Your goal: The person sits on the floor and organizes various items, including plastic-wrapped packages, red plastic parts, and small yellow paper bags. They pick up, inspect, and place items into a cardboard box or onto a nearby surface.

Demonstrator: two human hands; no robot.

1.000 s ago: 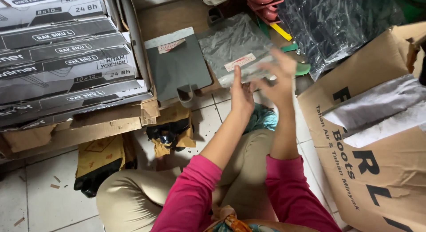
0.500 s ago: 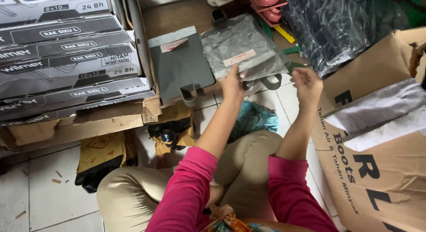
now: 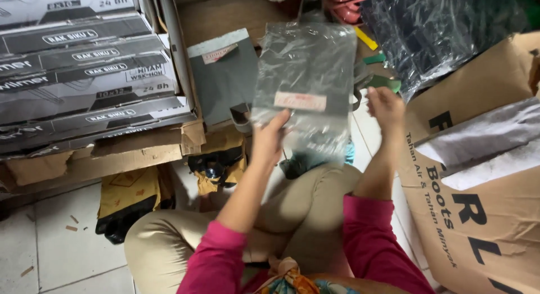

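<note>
One clear plastic bag (image 3: pixel 306 86), one grey flat packet (image 3: pixel 222 80), two hands, one large cardboard box (image 3: pixel 478 215), one black plastic bundle (image 3: pixel 444 29)

Left hand (image 3: pixel 269 137) grips the lower edge of a clear plastic bag (image 3: pixel 306 74); right hand (image 3: pixel 386 107) hovers open beside it, above the tiled floor (image 3: pixel 50 249), cardboard box (image 3: pixel 478 215) at right.

The clear plastic bag (image 3: pixel 306 86) hides part of the left hand's (image 3: pixel 269 137) fingers (image 3: pixel 279 120). The cardboard box (image 3: pixel 478 215) runs off the right edge. The bag's label is blurred.
</note>
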